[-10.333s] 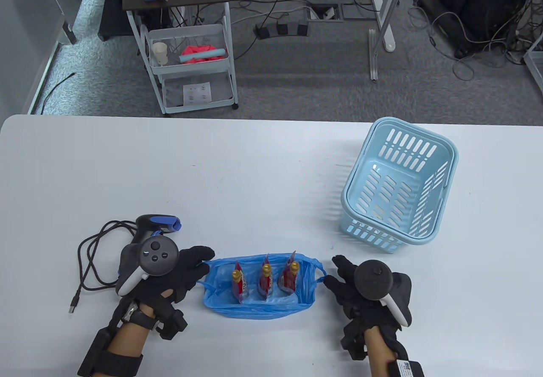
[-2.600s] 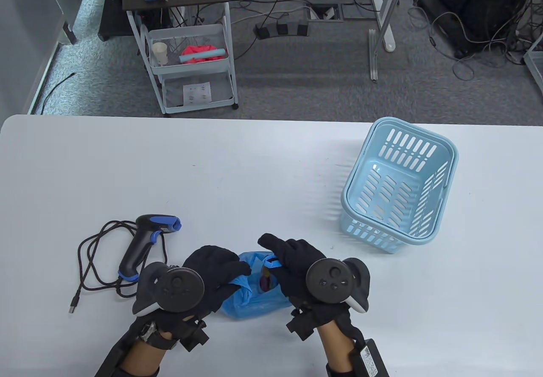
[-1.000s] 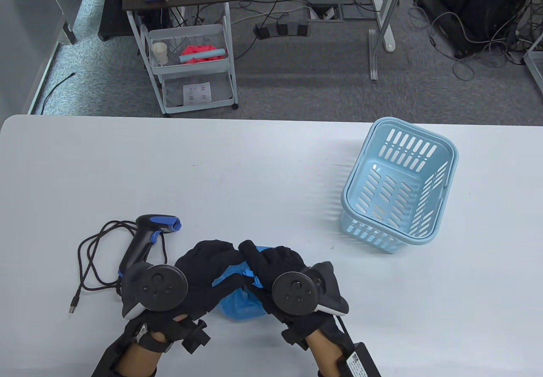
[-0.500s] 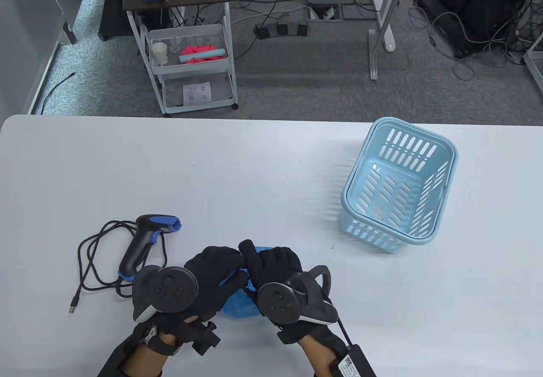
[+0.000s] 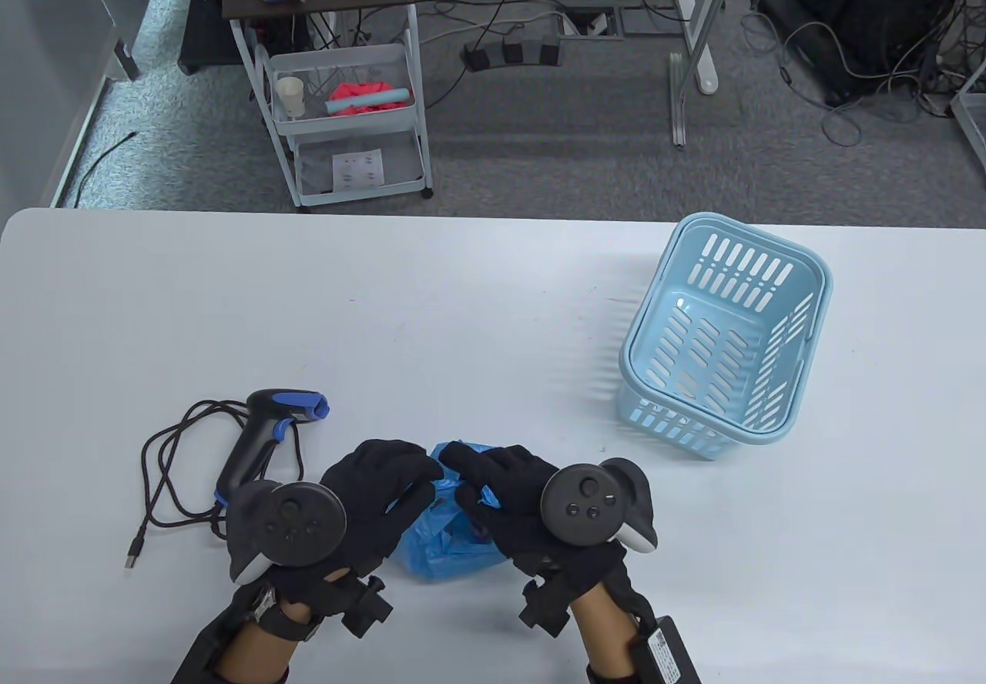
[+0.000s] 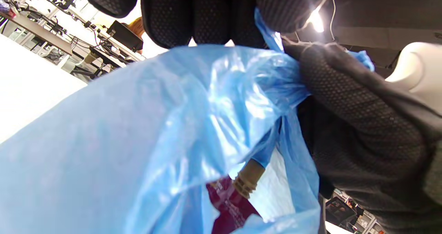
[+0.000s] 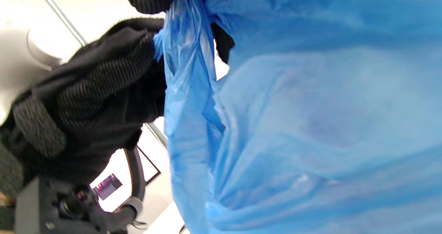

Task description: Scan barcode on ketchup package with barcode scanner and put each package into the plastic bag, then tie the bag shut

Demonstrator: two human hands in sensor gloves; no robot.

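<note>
Both hands, left hand (image 5: 370, 499) and right hand (image 5: 508, 503), pinch the blue plastic bag (image 5: 443, 538) near the worktop (image 5: 462, 314) front edge; ketchup package (image 6: 231, 201) inside. Barcode scanner (image 5: 258, 441) just left, basket (image 5: 724, 337) well apart toward the right edge.

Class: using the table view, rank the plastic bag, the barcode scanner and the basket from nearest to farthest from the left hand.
1. Plastic bag: gripped by the left hand.
2. Barcode scanner: just beyond, to its left.
3. Basket: far right of the table.

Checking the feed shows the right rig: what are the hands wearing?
Both the left hand and right hand wear black knit sensor gloves. A round black tracker with buttons and a white underside is strapped on each, with black wrist straps below; a labelled black box sits on the right forearm.
</note>
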